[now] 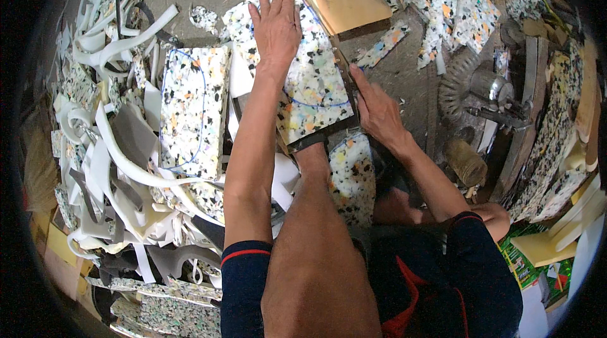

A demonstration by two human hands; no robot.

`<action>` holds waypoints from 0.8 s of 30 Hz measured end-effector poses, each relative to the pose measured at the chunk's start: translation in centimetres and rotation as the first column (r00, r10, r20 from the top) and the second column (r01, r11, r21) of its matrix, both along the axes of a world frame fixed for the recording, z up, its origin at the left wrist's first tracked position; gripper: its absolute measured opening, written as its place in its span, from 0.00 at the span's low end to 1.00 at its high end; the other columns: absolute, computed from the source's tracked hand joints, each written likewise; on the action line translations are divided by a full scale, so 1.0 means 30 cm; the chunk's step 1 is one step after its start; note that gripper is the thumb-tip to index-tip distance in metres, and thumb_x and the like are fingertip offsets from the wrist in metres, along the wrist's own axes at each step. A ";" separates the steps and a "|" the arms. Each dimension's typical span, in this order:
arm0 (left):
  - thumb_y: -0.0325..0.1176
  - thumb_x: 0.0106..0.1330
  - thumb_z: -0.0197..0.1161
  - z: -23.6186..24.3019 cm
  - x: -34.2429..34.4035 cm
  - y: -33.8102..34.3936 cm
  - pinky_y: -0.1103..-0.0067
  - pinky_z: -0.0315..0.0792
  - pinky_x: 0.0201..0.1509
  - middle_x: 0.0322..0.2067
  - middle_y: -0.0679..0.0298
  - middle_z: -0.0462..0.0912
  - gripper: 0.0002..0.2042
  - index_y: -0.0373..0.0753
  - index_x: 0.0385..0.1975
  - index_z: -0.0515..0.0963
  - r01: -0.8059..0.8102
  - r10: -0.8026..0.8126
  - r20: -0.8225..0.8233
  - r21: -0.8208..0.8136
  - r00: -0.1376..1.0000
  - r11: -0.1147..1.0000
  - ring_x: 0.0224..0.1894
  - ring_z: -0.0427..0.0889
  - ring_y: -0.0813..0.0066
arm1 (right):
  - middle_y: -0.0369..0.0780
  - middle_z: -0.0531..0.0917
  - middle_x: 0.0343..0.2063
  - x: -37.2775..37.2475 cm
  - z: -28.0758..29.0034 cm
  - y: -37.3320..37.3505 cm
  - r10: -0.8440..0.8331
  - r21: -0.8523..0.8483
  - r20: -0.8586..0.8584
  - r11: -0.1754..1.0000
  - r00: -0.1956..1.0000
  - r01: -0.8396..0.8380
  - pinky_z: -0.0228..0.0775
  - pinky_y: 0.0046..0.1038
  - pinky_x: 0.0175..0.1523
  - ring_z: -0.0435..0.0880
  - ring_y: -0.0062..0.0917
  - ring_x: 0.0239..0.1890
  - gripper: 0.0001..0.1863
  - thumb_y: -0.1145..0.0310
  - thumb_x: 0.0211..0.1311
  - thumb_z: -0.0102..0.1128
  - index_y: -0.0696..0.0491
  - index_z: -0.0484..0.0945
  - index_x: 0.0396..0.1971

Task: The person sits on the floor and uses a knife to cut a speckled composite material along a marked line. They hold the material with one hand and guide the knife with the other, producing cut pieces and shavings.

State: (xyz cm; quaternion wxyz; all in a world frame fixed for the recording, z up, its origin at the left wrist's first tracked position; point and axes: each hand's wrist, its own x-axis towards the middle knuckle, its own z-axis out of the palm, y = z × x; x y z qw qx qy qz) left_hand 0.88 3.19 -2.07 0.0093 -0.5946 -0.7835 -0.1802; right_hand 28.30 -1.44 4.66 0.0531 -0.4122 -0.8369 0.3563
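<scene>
My left hand (276, 28) lies flat, fingers stretched, on a speckled foam piece (316, 72) of white with black, yellow and orange flecks. A curved blue line is drawn on that foam. My right hand (379, 109) is closed beside the foam's right edge, its index finger pointing up along a narrow dark strip. What it grips is hidden and slightly blurred. Under the foam's near edge is my foot, with a dark strap. To the left lies a second foam block (190, 110) with a blue outline. Another rounded foam piece (352, 177) is by my leg.
White foam offcuts (114, 167) heap up on the left. Beyond the worked foam lies a tan board (351, 3), with foam scraps (442, 6) at the far right. A metal machine part with a ribbed hose (458, 88) and a brown roll (466, 162) stand on the right.
</scene>
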 end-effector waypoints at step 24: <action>0.40 0.77 0.51 0.006 0.007 0.001 0.50 0.50 0.77 0.72 0.60 0.66 0.22 0.42 0.69 0.68 -0.022 0.018 -0.074 -0.051 0.997 0.998 0.75 0.57 0.47 | 0.52 0.79 0.33 -0.109 -0.005 0.049 0.001 -0.048 0.137 0.999 0.991 0.006 0.76 0.50 0.35 0.82 0.52 0.32 0.38 0.73 0.68 0.51 0.38 0.52 0.76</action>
